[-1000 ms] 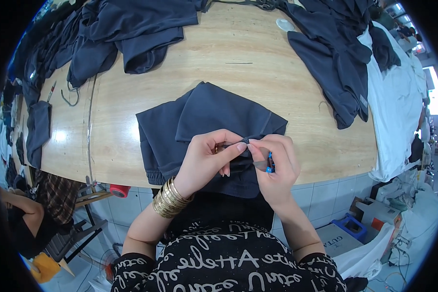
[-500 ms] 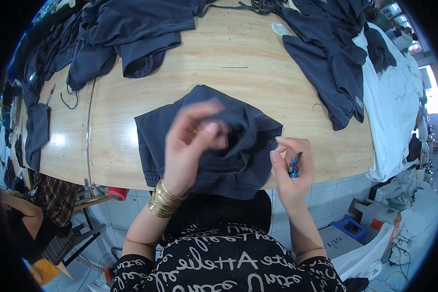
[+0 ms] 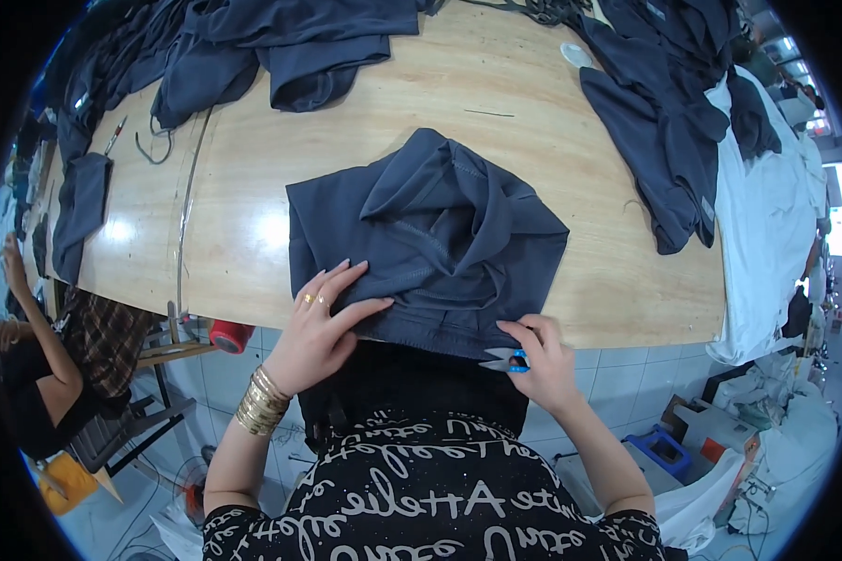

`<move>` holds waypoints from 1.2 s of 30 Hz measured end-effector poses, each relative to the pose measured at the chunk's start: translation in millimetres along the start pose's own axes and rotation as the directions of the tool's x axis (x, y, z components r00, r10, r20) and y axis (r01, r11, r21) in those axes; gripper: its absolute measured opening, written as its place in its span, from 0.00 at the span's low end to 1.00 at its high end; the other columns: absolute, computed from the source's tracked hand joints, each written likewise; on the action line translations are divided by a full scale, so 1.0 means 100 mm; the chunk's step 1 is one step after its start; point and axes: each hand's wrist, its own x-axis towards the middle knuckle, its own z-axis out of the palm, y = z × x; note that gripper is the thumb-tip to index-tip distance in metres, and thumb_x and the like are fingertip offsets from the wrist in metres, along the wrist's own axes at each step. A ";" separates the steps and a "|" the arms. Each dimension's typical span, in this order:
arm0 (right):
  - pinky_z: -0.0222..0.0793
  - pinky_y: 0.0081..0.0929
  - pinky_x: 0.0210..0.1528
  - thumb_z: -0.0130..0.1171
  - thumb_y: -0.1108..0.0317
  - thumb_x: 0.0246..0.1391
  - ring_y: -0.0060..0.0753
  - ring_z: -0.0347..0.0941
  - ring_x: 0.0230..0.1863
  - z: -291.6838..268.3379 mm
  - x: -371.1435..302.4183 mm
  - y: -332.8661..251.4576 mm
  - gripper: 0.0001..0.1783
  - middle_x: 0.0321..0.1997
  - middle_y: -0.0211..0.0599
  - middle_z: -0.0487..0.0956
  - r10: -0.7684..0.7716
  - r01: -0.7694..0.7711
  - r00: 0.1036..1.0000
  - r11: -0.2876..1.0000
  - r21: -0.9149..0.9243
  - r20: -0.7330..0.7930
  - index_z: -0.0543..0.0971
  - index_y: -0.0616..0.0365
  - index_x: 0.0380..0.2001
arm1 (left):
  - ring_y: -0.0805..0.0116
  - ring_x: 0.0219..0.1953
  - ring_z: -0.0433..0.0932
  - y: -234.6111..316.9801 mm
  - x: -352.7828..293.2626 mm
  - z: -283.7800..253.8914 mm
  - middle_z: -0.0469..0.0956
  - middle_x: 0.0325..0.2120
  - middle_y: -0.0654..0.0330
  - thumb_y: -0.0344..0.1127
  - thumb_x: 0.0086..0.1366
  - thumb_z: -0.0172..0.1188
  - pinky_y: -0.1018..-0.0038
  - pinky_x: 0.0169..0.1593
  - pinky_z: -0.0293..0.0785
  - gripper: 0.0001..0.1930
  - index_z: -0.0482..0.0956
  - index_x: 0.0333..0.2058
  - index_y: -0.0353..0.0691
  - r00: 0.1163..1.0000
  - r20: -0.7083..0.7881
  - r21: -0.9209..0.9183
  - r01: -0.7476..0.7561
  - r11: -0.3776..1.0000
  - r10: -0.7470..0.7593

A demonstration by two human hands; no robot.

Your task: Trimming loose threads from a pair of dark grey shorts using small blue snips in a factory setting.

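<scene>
A dark blue-grey garment lies bunched at the table's near edge, its gathered elastic band toward me. Its opening is folded back, and seams show inside. My left hand rests on the near left part of the cloth, fingers spread, with rings and a wide gold bracelet on the wrist. At the right end of the band, my right hand holds small thread snips with blue handles. Their blades are apart and point left along the band's edge. The right thumb and forefinger touch the cloth there.
More dark garments lie at the far left, others at the right beside white cloth. A pen, a cord and a white disc are on the table. Another person's arm shows at left.
My left hand has come down from above the garment onto its near left part. My right hand has moved to the band, and the snips, earlier tucked in the palm, now point left.
</scene>
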 end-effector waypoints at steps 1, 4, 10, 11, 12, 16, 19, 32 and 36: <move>0.71 0.25 0.28 0.61 0.77 0.28 0.34 0.73 0.33 -0.03 0.05 0.01 0.27 0.37 0.34 0.72 -0.010 0.010 1.000 1.000 -0.004 0.001 0.78 0.51 0.40 | 0.51 0.61 0.60 -0.02 0.01 -0.01 0.62 0.58 0.53 0.25 0.47 0.62 0.58 0.62 0.56 0.27 0.75 0.49 0.52 1.000 -0.010 0.000 0.003 1.000 -0.003; 0.72 0.25 0.29 0.62 0.78 0.29 0.35 0.74 0.32 -0.23 0.25 -0.01 0.25 0.35 0.35 0.73 -0.125 0.123 0.992 0.982 0.145 0.003 0.77 0.53 0.39 | 0.55 0.55 0.67 -0.08 0.07 -0.05 0.69 0.52 0.57 0.22 0.48 0.57 0.63 0.57 0.62 0.21 0.78 0.43 0.47 0.999 -0.053 -0.068 -0.010 0.998 0.007; 0.72 0.27 0.39 0.68 0.70 0.40 0.27 0.74 0.37 -1.52 0.51 -0.01 0.30 0.42 0.35 0.75 0.420 -0.019 0.863 0.585 0.811 -0.282 0.71 0.66 0.48 | 0.58 0.53 0.69 0.02 0.30 -0.51 0.69 0.53 0.56 0.34 0.57 0.59 0.65 0.55 0.64 0.13 0.77 0.42 0.44 0.983 -0.185 -0.416 -0.078 0.906 0.000; 0.69 0.21 0.41 0.68 0.66 0.41 0.22 0.72 0.36 -1.77 0.78 -0.15 0.30 0.40 0.33 0.75 0.488 -0.063 0.779 0.686 0.725 -0.394 0.71 0.67 0.47 | 0.59 0.54 0.69 0.00 0.30 -0.55 0.69 0.53 0.56 0.36 0.59 0.58 0.66 0.56 0.64 0.13 0.77 0.43 0.43 0.980 -0.196 -0.600 -0.105 0.793 -0.018; 0.66 0.16 0.40 0.67 0.64 0.44 0.19 0.71 0.34 -2.01 1.04 -0.07 0.24 0.36 0.31 0.76 0.489 -0.166 0.763 0.781 0.602 -0.423 0.74 0.65 0.43 | 0.59 0.55 0.69 -0.06 0.28 -0.57 0.70 0.53 0.55 0.38 0.62 0.55 0.67 0.56 0.63 0.13 0.77 0.44 0.43 0.979 -0.199 -0.630 -0.097 0.770 -0.040; 0.66 0.19 0.45 0.60 0.57 0.51 0.24 0.73 0.40 -3.18 1.54 0.54 0.21 0.39 0.34 0.77 0.268 -0.058 0.653 0.950 0.306 -0.709 0.78 0.62 0.43 | 0.61 0.54 0.70 -0.15 0.25 -0.55 0.71 0.51 0.54 0.36 0.64 0.53 0.67 0.55 0.66 0.11 0.77 0.43 0.42 0.961 -0.264 -0.475 -0.053 0.878 -0.085; 0.65 0.25 0.54 0.53 0.62 0.59 0.28 0.72 0.49 -3.96 1.36 0.51 0.17 0.48 0.36 0.76 -0.087 0.016 0.529 0.996 -0.092 -0.844 0.77 0.60 0.47 | 0.61 0.53 0.70 -0.11 0.15 -0.52 0.71 0.50 0.54 0.36 0.64 0.53 0.68 0.53 0.68 0.11 0.77 0.44 0.41 0.983 -0.167 -0.579 -0.031 0.815 -0.081; 0.68 0.35 0.35 0.57 0.78 0.40 0.46 0.73 0.35 -0.82 1.50 0.67 0.12 0.32 0.41 0.75 -0.085 0.058 0.993 0.951 -0.305 -0.077 0.77 0.58 0.32 | 0.55 0.39 0.76 1.06 0.35 -1.18 0.75 0.41 0.45 0.31 0.66 0.51 0.68 0.41 0.71 0.07 0.72 0.38 0.34 0.564 -0.689 -0.700 -0.682 -0.214 0.456; 0.69 0.37 0.30 0.58 0.76 0.40 0.44 0.74 0.32 -0.14 1.28 0.45 0.12 0.33 0.37 0.74 -0.024 0.003 0.995 0.979 -0.203 -0.102 0.76 0.55 0.33 | 0.58 0.36 0.76 0.99 0.45 -1.20 0.74 0.39 0.46 0.28 0.66 0.51 0.69 0.38 0.73 0.04 0.71 0.35 0.34 0.671 -0.617 -0.780 -0.592 -0.204 0.411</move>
